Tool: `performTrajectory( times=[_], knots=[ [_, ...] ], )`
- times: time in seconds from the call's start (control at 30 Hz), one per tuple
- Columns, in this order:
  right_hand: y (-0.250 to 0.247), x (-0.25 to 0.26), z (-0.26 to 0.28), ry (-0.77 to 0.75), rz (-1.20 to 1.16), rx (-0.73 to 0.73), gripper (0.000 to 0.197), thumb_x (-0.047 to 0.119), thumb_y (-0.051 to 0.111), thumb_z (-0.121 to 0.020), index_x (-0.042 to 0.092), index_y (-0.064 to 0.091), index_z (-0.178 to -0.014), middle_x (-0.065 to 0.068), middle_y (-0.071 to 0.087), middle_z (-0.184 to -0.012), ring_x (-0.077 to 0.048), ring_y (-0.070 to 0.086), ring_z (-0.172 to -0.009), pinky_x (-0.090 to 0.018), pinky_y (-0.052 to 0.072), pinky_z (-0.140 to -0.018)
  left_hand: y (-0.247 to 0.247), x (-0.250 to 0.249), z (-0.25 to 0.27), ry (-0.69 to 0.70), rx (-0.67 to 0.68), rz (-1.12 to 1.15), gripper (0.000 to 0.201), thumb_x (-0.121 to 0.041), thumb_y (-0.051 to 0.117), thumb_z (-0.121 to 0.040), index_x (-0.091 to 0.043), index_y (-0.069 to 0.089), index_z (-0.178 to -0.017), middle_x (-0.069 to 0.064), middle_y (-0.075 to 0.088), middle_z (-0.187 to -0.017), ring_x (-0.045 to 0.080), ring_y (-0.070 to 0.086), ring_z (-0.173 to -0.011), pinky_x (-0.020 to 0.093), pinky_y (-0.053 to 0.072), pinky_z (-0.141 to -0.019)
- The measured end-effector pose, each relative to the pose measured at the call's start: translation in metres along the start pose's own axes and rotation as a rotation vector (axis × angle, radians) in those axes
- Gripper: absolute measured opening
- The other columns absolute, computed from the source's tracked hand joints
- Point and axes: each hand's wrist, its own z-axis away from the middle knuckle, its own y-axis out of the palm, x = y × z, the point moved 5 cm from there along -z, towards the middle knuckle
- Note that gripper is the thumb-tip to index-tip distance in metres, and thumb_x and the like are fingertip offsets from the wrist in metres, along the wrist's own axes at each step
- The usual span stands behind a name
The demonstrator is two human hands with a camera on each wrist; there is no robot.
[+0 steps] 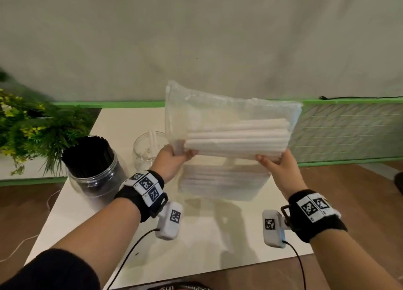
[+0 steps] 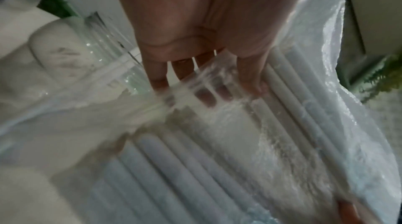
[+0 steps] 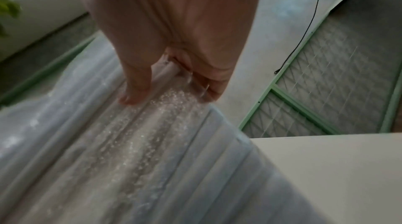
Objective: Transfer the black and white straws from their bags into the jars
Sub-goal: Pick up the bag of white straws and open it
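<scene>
A clear plastic bag (image 1: 218, 108) with several white straws (image 1: 237, 137) lying sideways in it is held up above the white table (image 1: 196, 235). My left hand (image 1: 172, 158) pinches its lower left corner, thumb on the front, fingers behind the film (image 2: 206, 93). My right hand (image 1: 275, 165) pinches the lower right corner (image 3: 165, 86). Under the raised bag another bag of white straws (image 1: 222, 185) lies flat. A clear jar (image 1: 148, 150) holding a few white straws stands just left of my left hand. Further left, a jar (image 1: 93, 167) is packed with black straws.
A green leafy plant (image 1: 28, 132) stands at the table's far left. A green-framed mesh panel (image 1: 349, 132) lies to the right, beyond the table edge. A grey wall (image 1: 196, 38) rises behind. Cables trail from both wrist cameras over the near table.
</scene>
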Motion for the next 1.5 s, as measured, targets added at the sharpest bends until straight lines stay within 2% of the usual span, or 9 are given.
performTrajectory(
  times=[0.2, 0.3, 0.47, 0.6, 0.7, 0.9, 1.07, 1.23, 1.5],
  knots=[
    [0.003, -0.005, 0.011, -0.041, 0.104, 0.026, 0.040, 0.006, 0.070, -0.084, 0.026, 0.056, -0.116, 0.007, 0.066, -0.113, -0.007, 0.062, -0.108, -0.027, 0.051, -0.091, 0.004, 0.008, 0.011, 0.002, -0.028, -0.022, 0.016, -0.015, 0.065, -0.088, -0.022, 0.063, -0.102, -0.014, 0.065, -0.089, -0.018, 0.059, -0.069, 0.002, 0.044, -0.060],
    [0.001, 0.001, 0.013, -0.089, 0.105, -0.008, 0.040, 0.000, 0.066, -0.085, 0.021, 0.053, -0.117, 0.010, 0.066, -0.109, 0.005, 0.063, -0.100, -0.014, 0.049, -0.084, 0.001, 0.011, 0.013, 0.007, -0.072, 0.032, 0.019, -0.020, 0.063, -0.090, -0.036, 0.058, -0.099, -0.021, 0.063, -0.094, -0.016, 0.058, -0.081, 0.009, 0.045, -0.070],
    [0.004, -0.014, 0.014, -0.004, 0.189, 0.068, 0.039, 0.011, 0.068, -0.086, 0.019, 0.053, -0.121, 0.008, 0.066, -0.112, 0.000, 0.062, -0.103, -0.033, 0.051, -0.094, 0.006, 0.022, 0.019, -0.079, -0.022, 0.025, 0.026, -0.035, 0.063, -0.089, -0.025, 0.060, -0.112, -0.009, 0.065, -0.112, 0.012, 0.059, -0.112, 0.034, 0.045, -0.098],
    [0.001, -0.016, 0.022, -0.008, 0.134, 0.039, 0.038, 0.013, 0.069, -0.086, 0.030, 0.050, -0.114, 0.010, 0.065, -0.114, -0.002, 0.062, -0.106, -0.023, 0.049, -0.091, 0.001, 0.025, 0.021, -0.057, -0.054, 0.020, 0.023, -0.040, 0.063, -0.087, -0.026, 0.064, -0.105, -0.011, 0.067, -0.106, -0.003, 0.062, -0.098, 0.029, 0.048, -0.090],
    [0.010, -0.039, 0.029, 0.129, 0.118, 0.132, 0.044, 0.011, 0.070, -0.085, 0.026, 0.049, -0.120, 0.008, 0.065, -0.115, -0.011, 0.061, -0.113, -0.030, 0.047, -0.097, 0.004, 0.040, 0.027, -0.180, -0.004, -0.025, 0.019, -0.043, 0.062, -0.088, -0.030, 0.060, -0.101, -0.007, 0.062, -0.115, 0.013, 0.055, -0.115, 0.038, 0.044, -0.099],
    [0.011, -0.012, 0.030, 0.018, 0.027, 0.039, 0.045, 0.012, 0.065, -0.089, 0.015, 0.047, -0.130, 0.002, 0.065, -0.118, -0.009, 0.062, -0.110, -0.032, 0.048, -0.096, -0.003, 0.027, 0.027, -0.100, -0.030, -0.013, 0.012, -0.037, 0.053, -0.094, -0.030, 0.063, -0.097, -0.007, 0.067, -0.104, 0.010, 0.063, -0.099, 0.028, 0.052, -0.078],
    [0.013, -0.019, 0.028, 0.112, -0.010, 0.097, 0.070, 0.053, 0.082, -0.062, 0.030, 0.048, -0.119, 0.002, 0.063, -0.122, -0.015, 0.060, -0.115, -0.047, 0.045, -0.103, 0.002, 0.035, 0.028, -0.201, -0.002, -0.033, 0.022, -0.026, 0.042, -0.101, -0.017, 0.058, -0.113, 0.003, 0.063, -0.106, 0.017, 0.065, -0.088, 0.030, 0.047, -0.073],
    [0.007, -0.007, 0.017, 0.091, -0.121, -0.090, 0.056, 0.079, 0.060, -0.066, 0.036, 0.055, -0.101, -0.002, 0.058, -0.126, -0.019, 0.054, -0.119, -0.049, 0.040, -0.106, 0.002, 0.021, 0.027, -0.107, 0.026, -0.026, 0.026, -0.026, 0.037, -0.102, -0.031, 0.057, -0.118, -0.006, 0.064, -0.100, 0.018, 0.068, -0.088, 0.037, 0.051, -0.085],
    [-0.005, 0.016, 0.006, 0.019, -0.116, -0.250, 0.028, 0.039, 0.044, -0.095, 0.035, 0.069, -0.083, 0.006, 0.064, -0.096, -0.018, 0.056, -0.095, -0.042, 0.044, -0.088, 0.002, 0.006, 0.029, -0.040, 0.011, -0.098, 0.027, -0.037, 0.036, -0.101, -0.040, 0.057, -0.118, 0.002, 0.060, -0.112, 0.021, 0.059, -0.092, 0.037, 0.052, -0.079]
  ],
)
